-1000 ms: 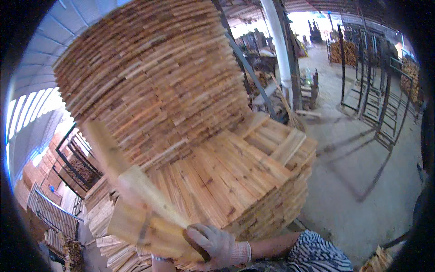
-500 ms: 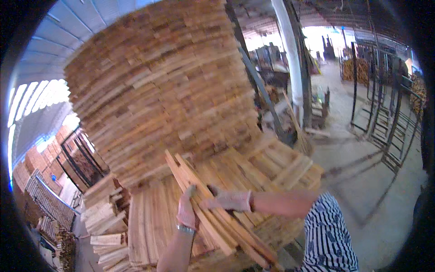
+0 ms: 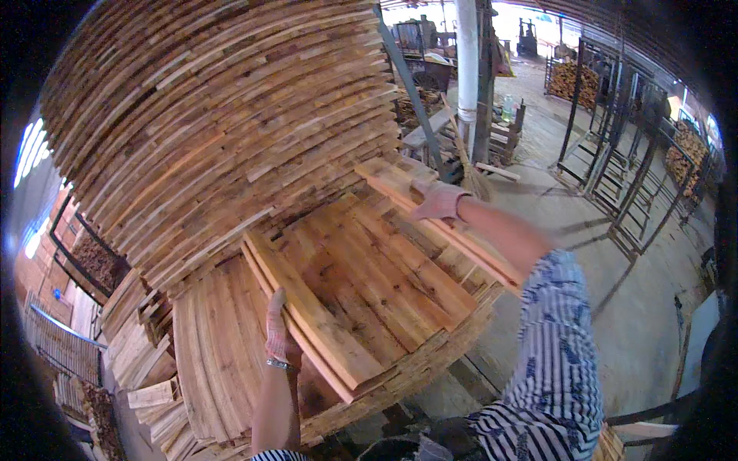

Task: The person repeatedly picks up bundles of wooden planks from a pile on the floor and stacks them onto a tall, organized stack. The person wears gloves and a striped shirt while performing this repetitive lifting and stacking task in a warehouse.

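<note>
My left hand (image 3: 278,329), in a pale pinkish work glove, is closed on the left edge of a pair of long wooden planks (image 3: 315,315). They lie slantwise on a layer of boards (image 3: 361,261); the fingers are partly hidden. Farther right, my gloved right hand (image 3: 440,201) is closed over other wooden planks (image 3: 480,257) along the layer's right side. Its thumb points left over their inner edge. Between the two hands, flat reddish-brown boards lie side by side. A metal-banded watch (image 3: 280,363) circles my left wrist.
A tall wall of stacked boards (image 3: 231,131) rises behind the layer. Loose timber pieces (image 3: 150,396) are piled at the left. To the right are a white post (image 3: 467,69), a broom (image 3: 474,180), black metal racks (image 3: 615,154) and concrete floor (image 3: 530,184).
My hands have moved apart, the right one far and to the right. The planks held together earlier are now in two groups, one at each hand. The view has tilted downward.
</note>
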The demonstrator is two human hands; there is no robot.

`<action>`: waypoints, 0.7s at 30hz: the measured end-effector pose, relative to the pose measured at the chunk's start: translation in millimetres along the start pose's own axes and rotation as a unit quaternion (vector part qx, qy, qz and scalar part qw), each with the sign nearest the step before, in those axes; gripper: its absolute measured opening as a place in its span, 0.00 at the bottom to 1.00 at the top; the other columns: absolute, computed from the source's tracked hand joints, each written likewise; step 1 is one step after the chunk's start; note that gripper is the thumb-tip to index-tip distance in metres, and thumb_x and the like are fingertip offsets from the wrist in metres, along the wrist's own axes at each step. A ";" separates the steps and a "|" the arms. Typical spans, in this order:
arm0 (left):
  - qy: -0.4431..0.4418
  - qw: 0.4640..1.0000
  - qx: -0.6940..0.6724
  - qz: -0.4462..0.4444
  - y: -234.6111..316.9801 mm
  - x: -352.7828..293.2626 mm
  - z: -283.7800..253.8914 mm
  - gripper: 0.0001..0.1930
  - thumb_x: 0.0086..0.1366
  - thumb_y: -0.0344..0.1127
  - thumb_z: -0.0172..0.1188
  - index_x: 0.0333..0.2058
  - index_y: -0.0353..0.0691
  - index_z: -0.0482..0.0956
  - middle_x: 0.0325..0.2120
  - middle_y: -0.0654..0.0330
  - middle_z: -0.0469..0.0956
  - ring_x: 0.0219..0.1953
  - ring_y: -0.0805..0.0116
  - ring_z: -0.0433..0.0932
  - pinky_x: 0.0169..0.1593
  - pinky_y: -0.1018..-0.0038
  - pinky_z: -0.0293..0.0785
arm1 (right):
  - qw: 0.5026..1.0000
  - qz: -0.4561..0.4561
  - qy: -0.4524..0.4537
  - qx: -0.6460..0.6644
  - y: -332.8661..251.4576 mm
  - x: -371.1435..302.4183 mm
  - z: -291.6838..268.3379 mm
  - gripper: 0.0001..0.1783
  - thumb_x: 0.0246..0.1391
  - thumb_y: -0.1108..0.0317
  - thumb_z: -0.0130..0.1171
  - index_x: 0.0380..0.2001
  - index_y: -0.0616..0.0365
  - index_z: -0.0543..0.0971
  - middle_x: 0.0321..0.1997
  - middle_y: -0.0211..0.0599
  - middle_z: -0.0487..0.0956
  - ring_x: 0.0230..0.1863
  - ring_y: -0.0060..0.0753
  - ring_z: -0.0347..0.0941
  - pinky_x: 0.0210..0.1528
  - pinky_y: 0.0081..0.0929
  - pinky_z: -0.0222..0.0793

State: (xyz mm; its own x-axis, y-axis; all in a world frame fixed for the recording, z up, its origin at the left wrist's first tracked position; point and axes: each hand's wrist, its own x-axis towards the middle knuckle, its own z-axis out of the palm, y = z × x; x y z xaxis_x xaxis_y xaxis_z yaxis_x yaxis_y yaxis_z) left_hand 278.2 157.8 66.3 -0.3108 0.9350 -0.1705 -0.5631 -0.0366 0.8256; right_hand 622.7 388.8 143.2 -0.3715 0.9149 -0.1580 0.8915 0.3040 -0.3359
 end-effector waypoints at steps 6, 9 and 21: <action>-0.015 0.999 -0.031 -0.019 -6.8 13.1 -23.4 0.29 0.67 0.55 0.59 0.58 0.40 0.74 0.46 0.55 0.81 0.47 0.58 0.81 0.52 0.62 0.80 | 0.999 0.004 0.053 -0.002 -34.5 11.7 59.1 0.36 0.57 0.38 0.58 0.64 0.44 0.71 0.47 0.54 0.83 0.46 0.51 0.82 0.48 0.46 0.78; -0.057 0.998 -0.028 -0.010 -5.4 0.7 -12.7 0.30 0.67 0.57 0.58 0.58 0.40 0.75 0.48 0.55 0.81 0.48 0.58 0.81 0.53 0.63 0.79 | 0.996 0.040 0.041 -0.065 -22.7 9.2 43.0 0.32 0.58 0.39 0.57 0.58 0.46 0.76 0.48 0.54 0.82 0.46 0.52 0.82 0.46 0.47 0.78; 0.000 0.999 0.037 0.025 -15.4 10.6 -0.7 0.32 0.65 0.58 0.63 0.60 0.42 0.73 0.52 0.53 0.79 0.50 0.59 0.79 0.53 0.61 0.79 | 0.994 0.055 0.083 -0.045 37.2 40.8 78.8 0.35 0.65 0.36 0.44 0.63 0.49 0.73 0.67 0.51 0.69 0.71 0.47 0.64 0.70 0.43 0.60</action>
State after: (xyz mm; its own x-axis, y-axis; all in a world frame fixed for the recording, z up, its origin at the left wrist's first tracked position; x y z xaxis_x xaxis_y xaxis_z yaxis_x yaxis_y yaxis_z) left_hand 283.0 168.0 51.4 -0.3371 0.9326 -0.1285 -0.4896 -0.0571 0.8701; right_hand 620.2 416.6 51.2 -0.2301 0.9727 -0.0311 0.9465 0.2163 -0.2394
